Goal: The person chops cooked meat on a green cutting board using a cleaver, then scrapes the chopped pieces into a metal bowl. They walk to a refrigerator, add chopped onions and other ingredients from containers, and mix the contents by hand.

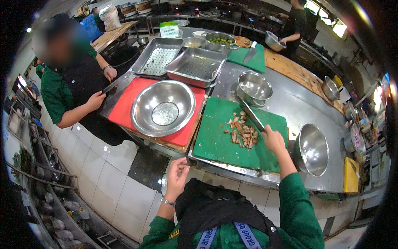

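My right hand grips the handle of a broad-bladed kitchen knife, its blade over the right part of a green cutting board. Left of the blade lies a loose pile of chopped cooked meat, with small crumbs scattered around it. My left hand is raised in front of the table edge, fingers loosely curled and apart, nothing in it. Right of the board stands a tilted steel bowl. Behind the board sits a steel pot close to the knife tip.
A steel bowl rests on a red cutting board. Perforated steel trays stand behind it. Another knife lies on a farther green board. At left, a co-worker holds a knife; another person carries a pot at the back.
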Demonstrator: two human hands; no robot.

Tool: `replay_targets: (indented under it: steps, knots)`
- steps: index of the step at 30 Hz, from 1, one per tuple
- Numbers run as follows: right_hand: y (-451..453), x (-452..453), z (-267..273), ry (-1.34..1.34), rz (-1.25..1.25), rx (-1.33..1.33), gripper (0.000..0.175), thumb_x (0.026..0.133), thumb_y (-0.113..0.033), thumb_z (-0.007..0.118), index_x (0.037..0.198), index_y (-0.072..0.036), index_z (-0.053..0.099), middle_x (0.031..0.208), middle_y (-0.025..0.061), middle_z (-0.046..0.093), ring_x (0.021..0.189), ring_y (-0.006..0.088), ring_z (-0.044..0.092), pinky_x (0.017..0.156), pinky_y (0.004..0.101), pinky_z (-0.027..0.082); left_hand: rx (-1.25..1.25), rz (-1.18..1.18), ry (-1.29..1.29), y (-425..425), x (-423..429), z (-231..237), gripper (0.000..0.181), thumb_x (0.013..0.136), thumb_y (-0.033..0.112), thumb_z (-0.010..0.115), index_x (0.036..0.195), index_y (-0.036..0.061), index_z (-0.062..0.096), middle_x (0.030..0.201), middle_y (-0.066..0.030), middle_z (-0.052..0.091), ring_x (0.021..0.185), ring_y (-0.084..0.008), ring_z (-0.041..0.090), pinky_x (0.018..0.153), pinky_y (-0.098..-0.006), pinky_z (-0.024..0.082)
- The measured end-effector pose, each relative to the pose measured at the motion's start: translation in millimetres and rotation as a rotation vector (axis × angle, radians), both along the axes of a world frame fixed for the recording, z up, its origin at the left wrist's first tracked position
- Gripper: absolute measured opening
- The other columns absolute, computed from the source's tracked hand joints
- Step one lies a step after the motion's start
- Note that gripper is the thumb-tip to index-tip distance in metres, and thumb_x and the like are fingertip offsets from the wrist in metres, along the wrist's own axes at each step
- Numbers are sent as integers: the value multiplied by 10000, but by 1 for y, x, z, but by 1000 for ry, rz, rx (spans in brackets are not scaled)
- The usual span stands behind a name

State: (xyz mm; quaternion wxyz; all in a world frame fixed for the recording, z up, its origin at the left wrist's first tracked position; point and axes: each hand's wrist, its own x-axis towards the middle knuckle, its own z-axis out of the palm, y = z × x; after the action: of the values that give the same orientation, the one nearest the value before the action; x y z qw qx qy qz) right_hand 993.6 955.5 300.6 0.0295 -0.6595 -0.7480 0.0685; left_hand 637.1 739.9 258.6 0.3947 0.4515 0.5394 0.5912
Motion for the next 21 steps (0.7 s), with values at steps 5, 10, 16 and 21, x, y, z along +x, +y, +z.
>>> replay_targets:
  steps: [5,10,16,21]
  knots:
    - [27,10,-10,-72,415,105,144,905,-239,529,1014,-155,488,792,164,658,700,405,634,582,530,477,-39,-5,26,4,7,-4,350,918,34,571,1263,22,517,1151,-92,538,1026,-165,587,865,-297,478]
    - [11,31,5,-198,433,69,105,916,-223,516,991,-151,500,786,151,651,678,394,638,561,503,485,-10,-33,173,33,26,3,338,918,36,568,1254,27,529,1172,-105,520,1077,-190,560,878,-307,479]
    - [-41,41,15,-9,88,24,155,933,-253,545,984,-122,478,751,198,648,682,440,627,570,550,468,6,-298,378,96,65,21,418,888,107,625,1286,44,514,1212,-131,488,1150,-261,510,962,-370,437]
    - [-85,19,-2,147,-242,-100,160,951,-219,526,1029,-120,427,740,270,633,724,510,607,622,600,458,-65,-252,838,148,94,19,655,821,151,697,1391,57,389,1285,-152,451,1221,-340,446,1027,-445,373]
